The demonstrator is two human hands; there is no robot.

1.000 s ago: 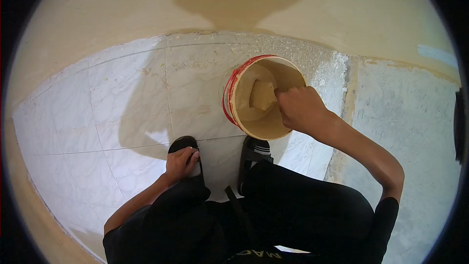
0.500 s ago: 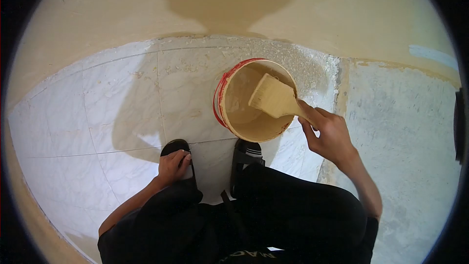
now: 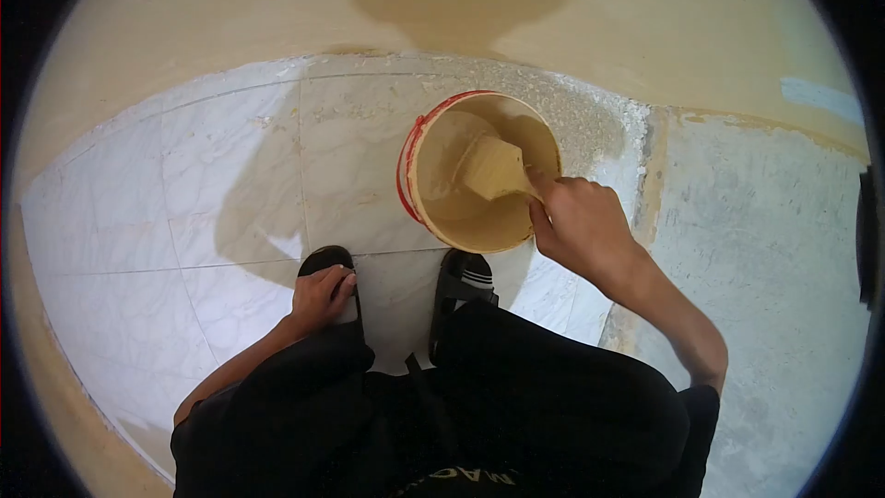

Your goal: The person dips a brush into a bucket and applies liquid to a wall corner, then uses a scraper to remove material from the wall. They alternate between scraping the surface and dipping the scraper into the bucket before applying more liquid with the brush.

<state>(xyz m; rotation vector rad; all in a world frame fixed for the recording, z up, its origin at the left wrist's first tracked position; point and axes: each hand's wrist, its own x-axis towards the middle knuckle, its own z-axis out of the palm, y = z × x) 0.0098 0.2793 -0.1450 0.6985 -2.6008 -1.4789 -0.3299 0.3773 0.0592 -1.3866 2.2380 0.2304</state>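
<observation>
**Head view, looking down on a crouching person.** The right hand [image 3: 576, 221] is closed around the handle of a wide flat paintbrush [image 3: 493, 169] coated in beige paint. I see the fingers wrapped firmly, with the handle hidden inside the fist. The bristle head points to the far left and sits inside a round plastic bucket [image 3: 403, 171] with a red rim, whose inner wall is smeared with the same beige paint. I cannot tell whether the bristles touch the paint pooled at the near side of the bucket's bottom. The bucket stands on a floor of white marble tiles [image 3: 230, 175], just beyond the person's feet and near the foot of a beige painted wall [image 3: 645, 18].

The left hand [image 3: 321, 297] rests on the left foot, fingers half curled over the toe of a black sandal [image 3: 323, 258]. I cannot tell whether it grips or merely lies there. A second black sandal with white stripes [image 3: 468, 277] stands to the right, just beside the near edge of the bucket. Black trousers [image 3: 553, 387] fill the near foreground. To the right of the tiles, a strip of rough grey concrete floor [image 3: 765, 221] runs from near to far. White speckled debris [image 3: 572, 106] lies along the far edge of the tiles, where they meet the wall.
</observation>
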